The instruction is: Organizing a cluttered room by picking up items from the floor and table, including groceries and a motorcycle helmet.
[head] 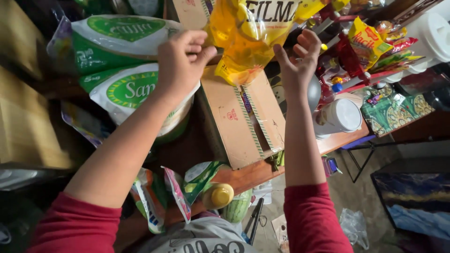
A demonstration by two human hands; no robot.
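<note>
While two white-and-green sacks lie stacked just left of and below the left hand, that hand is raised with its thumb and fingers pinched together on the left edge of a yellow oil pouch. The pouch hangs between the two hands, clear of the surface, with its lower corner sagging over a flat cardboard box that lies beneath both wrists. The right hand is at the pouch's right edge with its fingers apart and curled. Its thumb is against or just beside the plastic, but it does not look clamped on it. As a judgement, the step in hand is holding the pouch up, with the left hand doing the carrying and the right only steadying. The pouch is soft, full and slippery, so any further handling would call for a firm pinch on both sides, or a palm under its base, and for keeping it clear of the box's edges. Below the hands, nearer the body, a yellow-capped bottle rests among plastic packets at the edge of the wooden surface. Right of the right hand stands a white lidded jar, and further right and up hang bright snack packets.
</note>
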